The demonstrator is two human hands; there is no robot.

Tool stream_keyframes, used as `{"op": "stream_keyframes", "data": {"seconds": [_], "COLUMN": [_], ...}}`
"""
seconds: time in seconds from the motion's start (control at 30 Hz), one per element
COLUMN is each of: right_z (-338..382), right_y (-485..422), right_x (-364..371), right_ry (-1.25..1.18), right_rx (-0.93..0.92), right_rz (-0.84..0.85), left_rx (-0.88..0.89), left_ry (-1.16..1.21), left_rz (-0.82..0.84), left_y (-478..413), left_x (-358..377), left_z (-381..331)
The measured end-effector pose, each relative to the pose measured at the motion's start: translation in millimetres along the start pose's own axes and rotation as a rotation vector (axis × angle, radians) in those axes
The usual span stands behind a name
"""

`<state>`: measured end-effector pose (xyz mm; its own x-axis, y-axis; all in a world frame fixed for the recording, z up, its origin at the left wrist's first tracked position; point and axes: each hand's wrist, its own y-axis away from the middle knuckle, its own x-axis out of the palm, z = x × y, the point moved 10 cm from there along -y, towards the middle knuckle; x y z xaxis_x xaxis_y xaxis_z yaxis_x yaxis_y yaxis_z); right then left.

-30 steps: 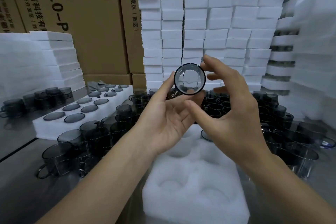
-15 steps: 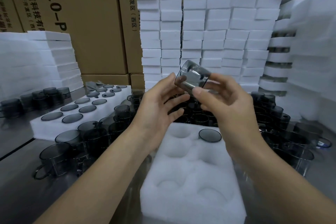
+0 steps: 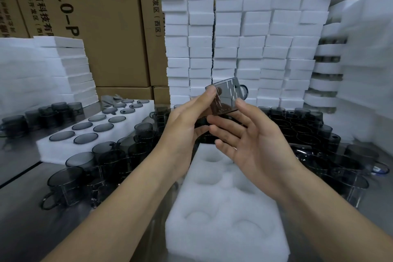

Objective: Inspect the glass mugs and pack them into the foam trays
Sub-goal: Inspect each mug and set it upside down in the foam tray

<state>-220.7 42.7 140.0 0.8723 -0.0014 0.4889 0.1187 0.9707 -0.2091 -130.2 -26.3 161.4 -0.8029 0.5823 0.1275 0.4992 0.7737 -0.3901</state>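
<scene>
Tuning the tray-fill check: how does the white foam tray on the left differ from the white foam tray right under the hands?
Fill: the left white foam tray has a smoky glass mug in every visible pocket; the near white foam tray shows only empty pockets, though its far end is hidden.
Pose: the left tray lies angled and farther away; the near tray runs straight ahead.
Both are white foam with two rows of round pockets.

One raised mug — two trays: left tray, near tray; loose mugs uncountable.
</scene>
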Motion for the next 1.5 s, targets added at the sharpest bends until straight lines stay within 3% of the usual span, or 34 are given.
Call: {"op": "stream_keyframes", "data": {"seconds": [0.23,0.37,0.5,0.6,0.7,0.9,1.23,1.5], "right_z": [-10,-16,-15,11,30,29,27,30], "right_y": [-2,-2,-6,-10,-8,-8,-12,-12], "right_x": [1,2,-10,-36,-40,-39,-46,-49], "right_ry": [-0.085,-0.131,0.094,0.472,0.661,0.802,0.868,0.872], "right_rx": [0.003,0.084,0.122,-0.053,-0.18,-0.161,-0.175,-0.194], "right_rz": [-0.009,0.022,-0.001,-0.193,-0.198,-0.144,-0.178,-0.172], "left_rx": [0.016,-0.013,-0.033,-0.039,-0.006,0.069,0.001,-0.069], "left_ry": [0.011,0.027,-0.034,-0.129,-0.223,-0.346,-0.411,-0.455], "left_rz": [-0.061,0.018,0.064,-0.025,-0.049,-0.023,0.059,0.218], "left_y": [0,-4,-5,-6,-7,-8,-7,-3], "left_x": [-7,-3,-3,-14,-17,-11,-9,1], "left_z": [4,6,8,11,12,15,24,25]}}
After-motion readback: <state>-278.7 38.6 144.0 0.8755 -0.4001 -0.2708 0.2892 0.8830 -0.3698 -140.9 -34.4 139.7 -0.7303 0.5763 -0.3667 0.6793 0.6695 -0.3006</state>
